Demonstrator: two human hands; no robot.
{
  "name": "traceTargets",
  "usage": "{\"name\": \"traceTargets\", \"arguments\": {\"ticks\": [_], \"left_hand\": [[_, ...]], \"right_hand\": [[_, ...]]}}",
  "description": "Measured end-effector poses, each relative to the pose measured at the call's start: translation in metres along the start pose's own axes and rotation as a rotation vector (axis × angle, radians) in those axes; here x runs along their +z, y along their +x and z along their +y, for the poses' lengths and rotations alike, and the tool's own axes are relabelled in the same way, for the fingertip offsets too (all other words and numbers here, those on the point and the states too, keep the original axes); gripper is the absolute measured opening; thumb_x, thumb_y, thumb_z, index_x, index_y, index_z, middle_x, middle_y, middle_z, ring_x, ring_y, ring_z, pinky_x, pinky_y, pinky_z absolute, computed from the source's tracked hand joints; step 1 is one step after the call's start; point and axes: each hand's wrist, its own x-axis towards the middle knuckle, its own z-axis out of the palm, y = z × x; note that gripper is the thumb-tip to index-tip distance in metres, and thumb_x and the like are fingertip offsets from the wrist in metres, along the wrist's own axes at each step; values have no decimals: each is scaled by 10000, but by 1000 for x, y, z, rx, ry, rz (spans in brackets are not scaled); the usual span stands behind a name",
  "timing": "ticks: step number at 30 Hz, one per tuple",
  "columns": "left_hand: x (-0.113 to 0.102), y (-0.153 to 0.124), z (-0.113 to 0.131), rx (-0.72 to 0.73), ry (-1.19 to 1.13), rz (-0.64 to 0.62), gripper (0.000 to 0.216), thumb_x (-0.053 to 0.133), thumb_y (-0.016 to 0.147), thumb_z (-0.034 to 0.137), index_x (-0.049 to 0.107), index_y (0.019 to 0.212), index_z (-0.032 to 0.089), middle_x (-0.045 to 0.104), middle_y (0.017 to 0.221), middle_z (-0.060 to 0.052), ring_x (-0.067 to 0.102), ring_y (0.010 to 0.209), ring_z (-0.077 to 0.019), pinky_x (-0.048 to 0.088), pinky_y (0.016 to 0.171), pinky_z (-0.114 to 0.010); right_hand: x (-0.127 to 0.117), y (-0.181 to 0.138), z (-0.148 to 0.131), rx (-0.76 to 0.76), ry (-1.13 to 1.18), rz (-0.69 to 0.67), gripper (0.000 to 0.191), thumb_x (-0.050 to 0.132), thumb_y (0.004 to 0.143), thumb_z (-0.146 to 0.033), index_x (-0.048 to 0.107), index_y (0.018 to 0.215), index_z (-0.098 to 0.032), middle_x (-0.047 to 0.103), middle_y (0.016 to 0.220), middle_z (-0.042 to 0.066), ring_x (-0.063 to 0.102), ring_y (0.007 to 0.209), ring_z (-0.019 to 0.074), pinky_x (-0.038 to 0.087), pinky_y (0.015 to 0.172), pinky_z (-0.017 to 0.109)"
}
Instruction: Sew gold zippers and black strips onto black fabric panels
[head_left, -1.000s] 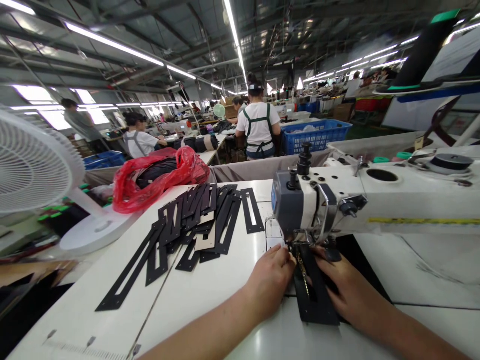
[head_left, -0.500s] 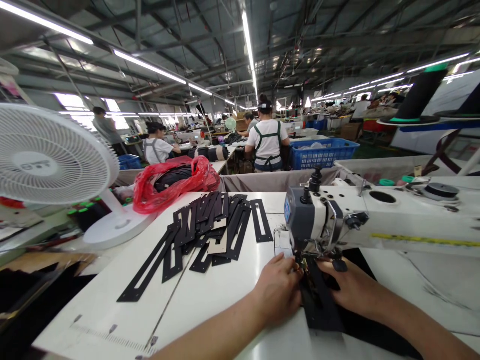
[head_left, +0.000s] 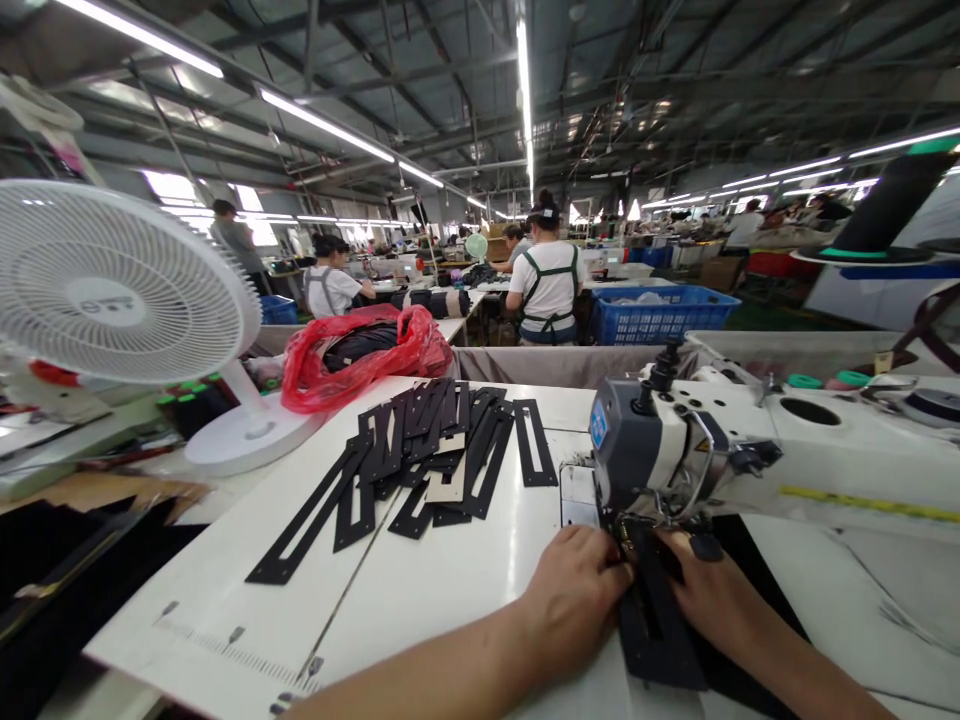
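A black slotted strip lies under the needle end of a white and dark grey sewing machine. My left hand is closed at the strip's left edge, fingers curled and thumb against it. On the other side my right hand grips the strip's right edge close to the presser foot; its fingertips are partly hidden by the machine. Beneath the strip and my right hand spreads a larger black fabric panel. Something brass-coloured, too small to make out, shows in the slot near the needle.
Left of the machine lies a loose pile of black slotted strips, with one strip apart. A white fan and a red plastic bag stand behind. Other people work beyond, near a blue crate.
The view has turned a little left, so the scene sits further right. My left hand's fingers have curled in more against the strip. Both hands stay by the needle.
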Motion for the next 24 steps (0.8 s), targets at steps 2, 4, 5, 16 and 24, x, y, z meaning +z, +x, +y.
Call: {"name": "traceTargets", "arguments": {"ticks": [2,4,5,16,24], "left_hand": [[-2,0,1,24,18,-13,243,511,839,240,579,1068,192,548,998,-62,509,917,-217,463,816,-363],[-3,1,1,26,33,-29,220,501,855,241,587,1049,185,543,979,-65,502,914,-219,464,798,-362],[-3,2,1,27,39,-40,211,500,856,234,592,1037,177,541,969,-68,499,907,-218,465,793,-362],[0,1,-3,47,-6,-68,231,458,869,181,603,1043,138,529,975,-98,492,941,-223,490,784,-381],[4,-2,-8,73,28,-41,267,467,852,176,610,1076,151,526,995,-98,491,946,-226,488,796,-380]], "right_hand": [[1,1,1,56,-4,-43,231,403,800,-227,627,751,-197,684,766,71,659,739,209,534,668,301],[1,1,0,129,-9,-87,228,419,787,-222,629,701,-203,679,708,50,653,662,193,519,603,274],[1,1,-1,174,-18,-110,223,431,783,-226,627,678,-204,674,686,44,649,645,190,509,587,267],[11,13,-18,602,-230,-250,386,353,881,-325,660,748,-131,662,731,147,639,698,263,384,550,305],[4,16,-17,547,-277,-253,328,425,849,-380,662,840,-153,672,845,114,629,814,254,394,621,281]]}}
